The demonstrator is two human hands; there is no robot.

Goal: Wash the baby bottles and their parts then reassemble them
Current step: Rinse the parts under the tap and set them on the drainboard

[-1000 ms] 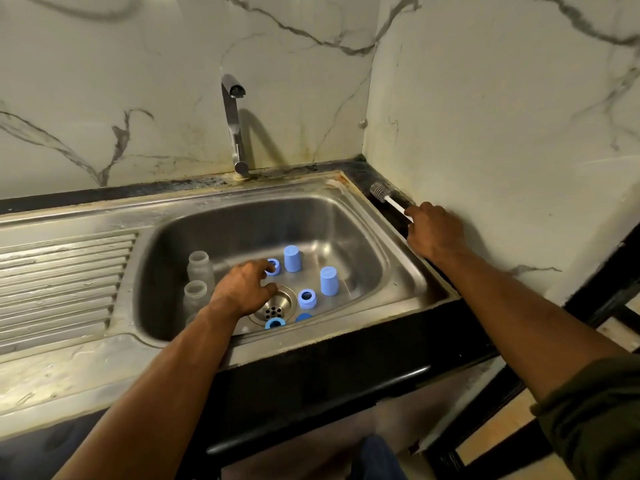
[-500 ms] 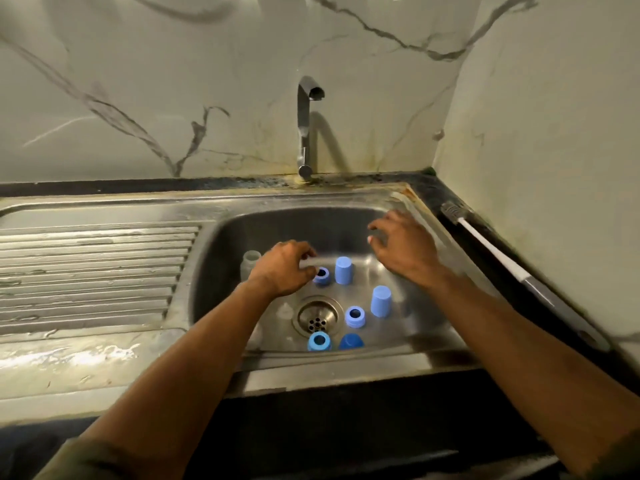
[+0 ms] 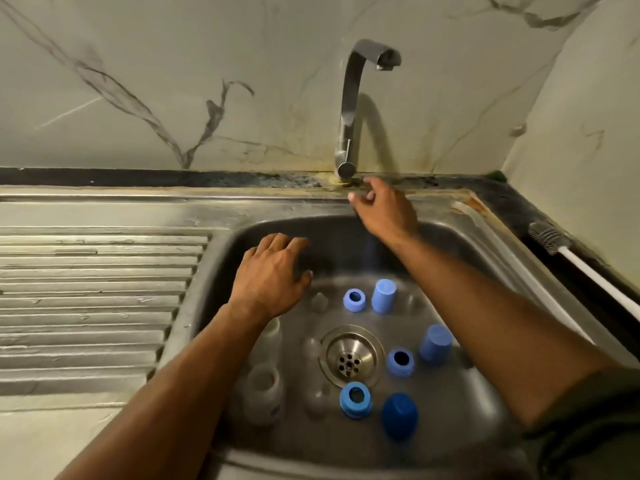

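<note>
Baby bottles (image 3: 263, 386) lie in the left part of the sink (image 3: 460, 441), clear and hard to make out against the steel; your left forearm covers part of them, so you cannot count them surely. Around the drain (image 3: 350, 356) stand the blue parts: three rings (image 3: 354, 299) with holes and three caps (image 3: 383, 295), the darkest cap (image 3: 399, 414) nearest you. A few small clear pieces, perhaps teats, sit between bottles and drain, too faint to name.

Your left hand (image 3: 272, 277) hovers over the basin's left side, fingers (image 3: 294, 245) loosely spread and holding nothing. Your right hand (image 3: 384, 211) reaches to the base of the tap (image 3: 349, 109), fingers relaxed and empty; whether they touch it is unclear.

A bottle brush (image 3: 550, 239) lies on the dark tabletop (image 3: 512, 199) right of the sink, its white handle cut off by the frame edge.
</note>
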